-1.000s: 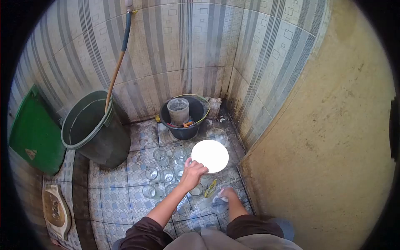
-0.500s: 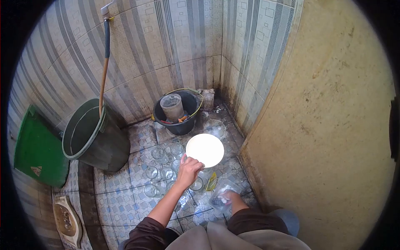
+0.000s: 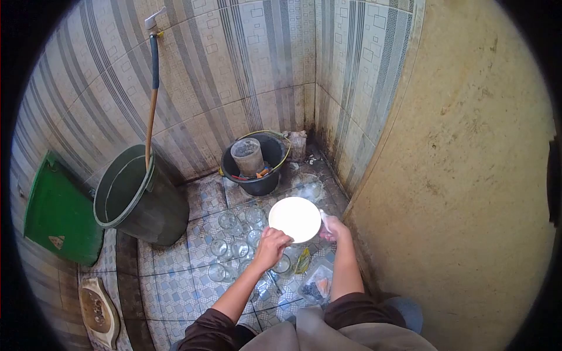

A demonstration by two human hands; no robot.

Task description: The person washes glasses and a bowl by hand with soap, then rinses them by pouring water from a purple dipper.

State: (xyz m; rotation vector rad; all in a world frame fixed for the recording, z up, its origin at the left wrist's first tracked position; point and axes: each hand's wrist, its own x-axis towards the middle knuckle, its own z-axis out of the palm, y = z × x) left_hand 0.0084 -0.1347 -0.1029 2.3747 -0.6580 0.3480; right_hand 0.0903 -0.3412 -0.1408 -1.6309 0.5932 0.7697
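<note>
Tiled washroom corner, seen from above. Striped wall tiles at the back and a plain yellowish wall on the right, closing in tight beside the right arm. Patterned floor open toward the lower left, between the big bucket and the person's knees. Green lid leaning at the far left edge. Large dark bucket beside it, fed by a hose hanging from a wall tap. Smaller black bucket in the corner, with a grey cup standing inside. White plate held above the floor, in front of the black bucket and over the nearest glasses. Left hand clenched on the plate's near rim. Right hand at the plate's right edge, closed on something pale, too small to identify. Cluster of clear glasses standing upright on the floor, left of and beneath the plate, packed close together. Clear plastic tub on the floor by the right forearm. Yellow item just beside it.
</note>
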